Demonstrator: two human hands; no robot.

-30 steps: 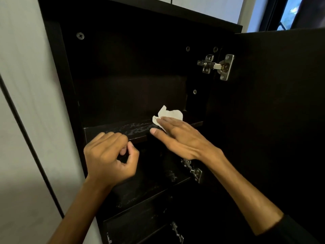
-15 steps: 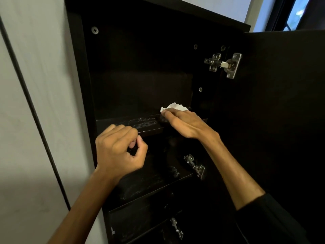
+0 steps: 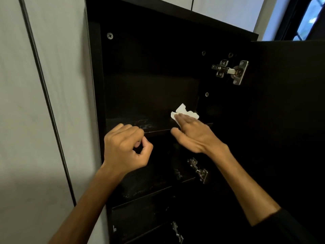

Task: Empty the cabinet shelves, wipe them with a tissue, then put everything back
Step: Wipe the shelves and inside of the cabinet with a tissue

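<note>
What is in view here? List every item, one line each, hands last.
cabinet: one, dark brown, centre, door open.
cabinet door: one, dark, swung open at right.
shelves: at least three visible, dark, dusty streaks on the front parts.
tissue: one, white, crumpled, on the upper shelf's right part.
hinges: three, silver metal, down the cabinet's right side.
wall: pale grey, left.
window: one, bluish, top right.
left hand: fingers loosely curled, holding nothing, before the shelf edge.
right hand: straight fingers pressing the tissue.
</note>
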